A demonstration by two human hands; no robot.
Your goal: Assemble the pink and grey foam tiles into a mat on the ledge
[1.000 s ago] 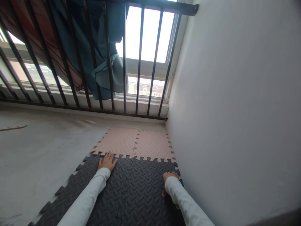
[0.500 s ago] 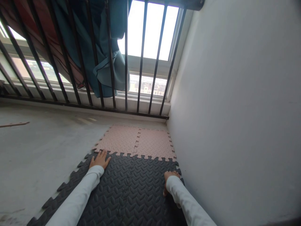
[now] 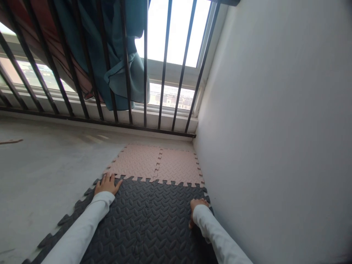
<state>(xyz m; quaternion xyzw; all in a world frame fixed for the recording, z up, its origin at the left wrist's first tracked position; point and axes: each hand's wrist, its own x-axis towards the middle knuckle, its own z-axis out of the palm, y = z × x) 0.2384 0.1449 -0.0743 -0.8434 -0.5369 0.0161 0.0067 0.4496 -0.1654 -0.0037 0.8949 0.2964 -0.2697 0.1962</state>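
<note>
My left hand lies on the left part of the black foam mat, fingers spread and the fingertips at the seam with the pink foam tiles. On the right side of the black mat, my right hand rests with its fingers curled and the thumb pointing back along the mat. Its palm is hidden, and nothing shows in it. Two pink tiles lie side by side beyond the black mat, their toothed edges meeting its far edge. Both mats have a raised tread pattern.
A white wall rises close along the right side of the mats. Black railing bars stand ahead, with teal and reddish curtains and a window behind them. Grey floor stretches left, where a thin brown stick lies.
The view has shifted slightly, so the railing, mats and stick appear a little farther left and higher. Both hands keep about the same places on the black mat.
</note>
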